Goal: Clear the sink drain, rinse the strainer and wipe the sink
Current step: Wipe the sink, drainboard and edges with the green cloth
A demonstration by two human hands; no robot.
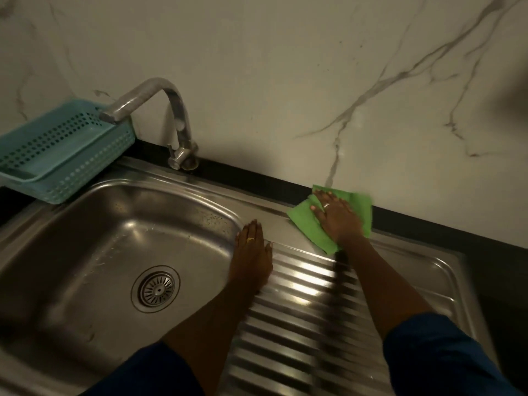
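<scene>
A steel sink [94, 247] fills the left of the view, with the round strainer [155, 289] seated in its drain. To its right runs a ribbed steel drainboard [303, 315]. My right hand [335, 217] lies flat with spread fingers on a green cloth [307, 224], pressing it onto the far rim of the drainboard near the wall. My left hand [253, 252] rests palm down on the rim between basin and drainboard, fingers together, holding nothing. Both wear a ring.
A curved steel tap [171, 110] stands behind the basin, its spout pointing left. A teal perforated plastic basket [65, 150] sits at the sink's back left corner. A marble-patterned wall [314, 81] rises behind a black counter strip [428, 227].
</scene>
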